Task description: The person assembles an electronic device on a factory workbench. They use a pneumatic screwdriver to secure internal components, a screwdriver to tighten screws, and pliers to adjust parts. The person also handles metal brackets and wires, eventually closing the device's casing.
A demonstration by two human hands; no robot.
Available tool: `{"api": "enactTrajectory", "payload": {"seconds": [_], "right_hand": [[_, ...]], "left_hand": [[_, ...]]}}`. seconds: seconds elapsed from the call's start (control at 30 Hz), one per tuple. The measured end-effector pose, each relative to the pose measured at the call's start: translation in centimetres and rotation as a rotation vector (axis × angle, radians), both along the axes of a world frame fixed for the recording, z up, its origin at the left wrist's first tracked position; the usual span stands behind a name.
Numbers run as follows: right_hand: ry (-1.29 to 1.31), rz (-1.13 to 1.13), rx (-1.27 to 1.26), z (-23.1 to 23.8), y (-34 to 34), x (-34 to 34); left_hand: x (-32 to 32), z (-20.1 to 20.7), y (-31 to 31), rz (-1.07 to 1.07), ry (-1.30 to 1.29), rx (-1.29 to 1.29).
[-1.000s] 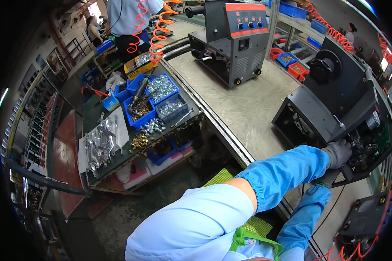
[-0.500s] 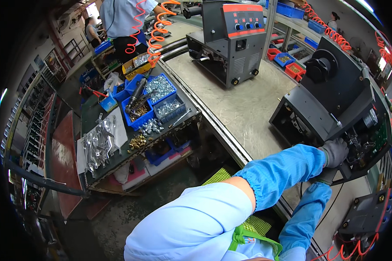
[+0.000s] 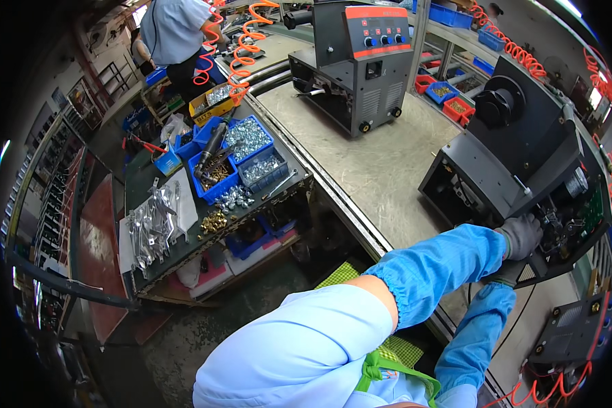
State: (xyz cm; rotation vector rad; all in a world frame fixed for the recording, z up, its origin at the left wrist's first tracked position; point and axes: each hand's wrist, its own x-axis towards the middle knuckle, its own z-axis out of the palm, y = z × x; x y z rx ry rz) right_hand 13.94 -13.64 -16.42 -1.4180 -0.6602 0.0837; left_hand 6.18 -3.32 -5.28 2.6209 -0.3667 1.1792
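My left hand [image 3: 521, 236], in a grey glove, reaches into the open side of a dark grey welding machine [image 3: 486, 173] at the right. Its fingers look curled beside the wires and metal parts [image 3: 557, 228] inside, but what they grip is hidden. Just below it, my right hand [image 3: 507, 273], also gloved, is at the machine's lower edge beside a vented panel [image 3: 527, 273]. Most of its fingers are out of sight behind the left hand and the panel. A black spool holder [image 3: 500, 102] sits on the machine's upright plate.
Another welding machine [image 3: 353, 75] stands farther along the metal-topped bench [image 3: 347, 163]. On a side table, blue bins [image 3: 214, 190] hold screws near metal strips [image 3: 158, 228]. Coiled orange hoses [image 3: 251, 34] hang overhead. A grey panel with knobs [image 3: 578, 326] lies at lower right. A co-worker [image 3: 177, 34] stands at upper left.
The co-worker at the upper left has shifted a little to the left, arm lower. My hands stay at nearly the same place in the machine; the whole view has moved slightly.
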Motion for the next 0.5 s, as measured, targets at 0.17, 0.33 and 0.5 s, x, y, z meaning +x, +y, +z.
{"api": "enactTrajectory", "payload": {"seconds": [0.17,0.33,0.5], "right_hand": [[-0.021,-0.004,-0.012,0.27,0.01,0.45],[-0.033,-0.017,-0.026,0.24,0.11,0.58],[-0.046,-0.027,-0.041,0.38,0.02,0.64]], "left_hand": [[0.13,0.03,-0.28,-0.008,-0.004,-0.004],[-0.11,0.08,-0.32,0.014,0.039,-0.03],[0.16,-0.04,-0.26,0.004,0.035,-0.015]]}}
